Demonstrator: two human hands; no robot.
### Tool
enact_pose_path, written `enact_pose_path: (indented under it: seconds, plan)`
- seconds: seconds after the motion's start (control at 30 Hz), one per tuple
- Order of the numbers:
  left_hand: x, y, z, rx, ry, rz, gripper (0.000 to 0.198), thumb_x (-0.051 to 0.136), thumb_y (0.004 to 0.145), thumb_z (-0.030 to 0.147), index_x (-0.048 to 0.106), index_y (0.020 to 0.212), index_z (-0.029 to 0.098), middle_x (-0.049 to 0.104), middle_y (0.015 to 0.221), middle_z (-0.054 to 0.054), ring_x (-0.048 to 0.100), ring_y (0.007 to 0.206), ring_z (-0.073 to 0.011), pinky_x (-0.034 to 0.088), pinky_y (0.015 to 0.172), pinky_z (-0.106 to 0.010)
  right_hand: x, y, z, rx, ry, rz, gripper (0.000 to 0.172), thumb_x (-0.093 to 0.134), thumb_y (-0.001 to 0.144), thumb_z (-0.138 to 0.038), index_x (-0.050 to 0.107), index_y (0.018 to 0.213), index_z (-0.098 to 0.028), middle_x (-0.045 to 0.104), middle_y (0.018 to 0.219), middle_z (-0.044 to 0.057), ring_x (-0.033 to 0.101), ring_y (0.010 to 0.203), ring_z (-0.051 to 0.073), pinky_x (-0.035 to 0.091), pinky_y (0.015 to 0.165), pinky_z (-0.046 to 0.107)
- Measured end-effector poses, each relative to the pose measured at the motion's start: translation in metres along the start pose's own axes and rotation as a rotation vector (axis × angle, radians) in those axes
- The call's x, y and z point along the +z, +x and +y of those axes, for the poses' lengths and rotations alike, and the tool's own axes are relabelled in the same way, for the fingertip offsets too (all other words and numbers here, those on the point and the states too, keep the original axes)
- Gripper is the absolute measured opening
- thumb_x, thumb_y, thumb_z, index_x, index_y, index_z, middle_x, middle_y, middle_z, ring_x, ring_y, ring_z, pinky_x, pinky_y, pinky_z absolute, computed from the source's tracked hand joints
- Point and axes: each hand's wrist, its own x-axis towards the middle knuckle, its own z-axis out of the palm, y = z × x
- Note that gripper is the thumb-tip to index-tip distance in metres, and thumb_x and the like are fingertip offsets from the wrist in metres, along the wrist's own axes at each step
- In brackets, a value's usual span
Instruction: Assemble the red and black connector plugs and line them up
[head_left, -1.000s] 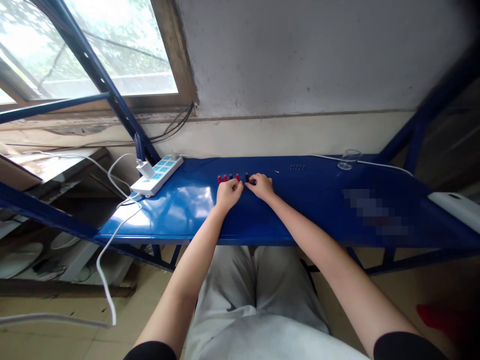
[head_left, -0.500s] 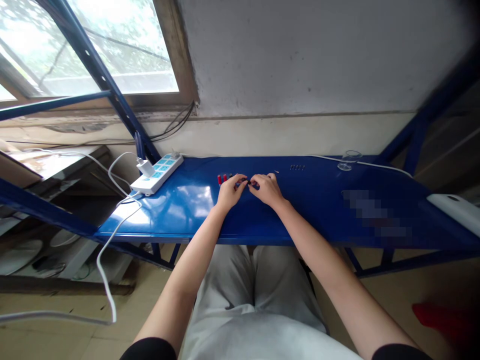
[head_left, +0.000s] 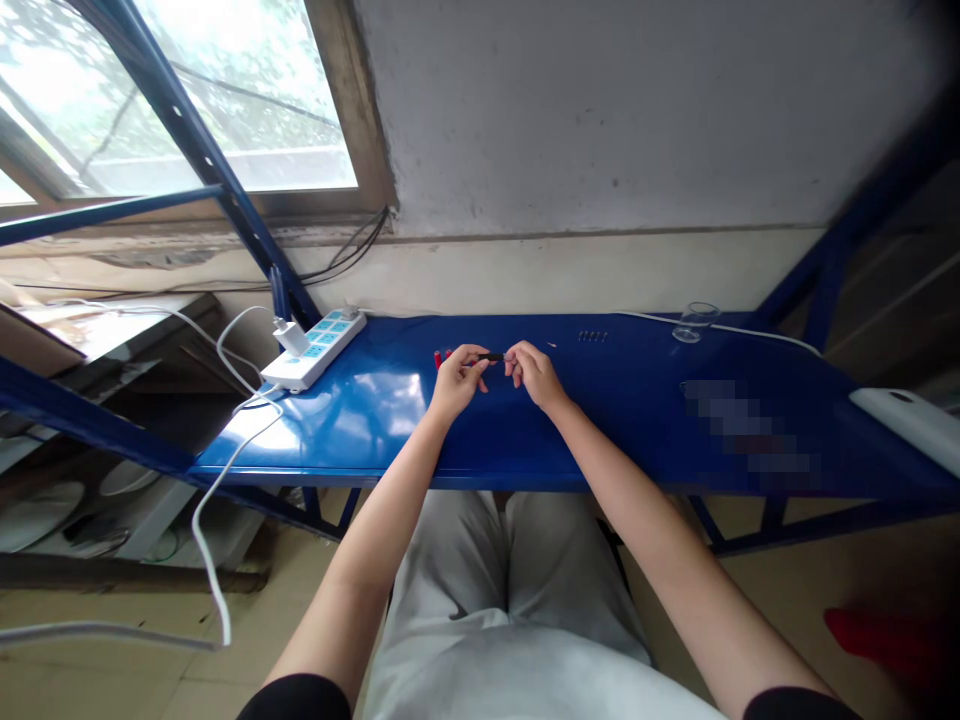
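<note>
Blue-painted metal forms the table [head_left: 615, 430], which stands against a rough plastered wall under a window. Above its middle the left hand [head_left: 454, 380] and the right hand [head_left: 534, 372] meet. Between them is a small black piece [head_left: 493, 357], held level just above the table. The left fingers [head_left: 474, 352] are pinched together on one end and the right fingers [head_left: 517, 352] on the other, so only the short middle stretch shows. It is too small to say what kind of part it is.

Just beside the left fingers, on their outer side, stand a few red pieces [head_left: 439, 357], partly hidden by the knuckles, so their number cannot be told. Beyond the right fingers, toward the wall, a short row of dark specks [head_left: 592, 336] is too small to make out.

Well off to the left lies a white power strip [head_left: 315, 348] with a plug in it. Its white cable [head_left: 214, 560] trails over the table edge and out of view.

Far to the right stands a clear glass [head_left: 694, 322]. Nearer the front edge on that side, a pixelated patch [head_left: 750, 430] masks whatever lies there. A white object [head_left: 904, 418] is cut off by the right border.
</note>
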Motion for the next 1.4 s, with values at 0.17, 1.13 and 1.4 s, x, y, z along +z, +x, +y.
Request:
enact_pose_path:
  seconds: [0.17,1.13,1.4]
  plan:
    - [0.001,-0.001,0.0,0.012,-0.02,-0.025,0.024,0.056,0.079,0.032,0.053,0.095,0.015,0.066,0.086,-0.005,0.057,0.044,-0.0059,0.042,0.044,-0.018,0.003,0.001,-0.001,0.018,0.008,0.053,0.049,0.029,0.085,-0.061,0.04,0.059,-0.021,0.043,0.051,-0.002,0.042,0.048,0.01,0.035,0.051,0.023]
    - [0.001,-0.005,0.008,-0.034,0.228,0.0,0.05,0.032,0.087,0.054,0.043,0.054,0.018,0.053,0.042,0.002,0.048,0.037,-0.0082,0.04,0.051,-0.022,0.002,-0.003,-0.008,-0.133,-0.091,0.058,0.043,0.033,0.087,-0.054,0.042,0.063,-0.021,0.044,0.053,-0.002,0.042,0.05,0.01,0.032,0.054,0.024]
    - [0.0,-0.003,0.009,-0.034,0.265,0.073,0.053,0.032,0.087,0.054,0.042,0.048,0.018,0.05,0.037,0.003,0.047,0.037,-0.0078,0.042,0.057,-0.023,0.004,-0.001,0.0,-0.168,-0.035,0.029,0.033,0.038,0.087,-0.05,0.048,0.078,-0.02,0.045,0.058,-0.003,0.042,0.051,0.01,0.034,0.054,0.024]
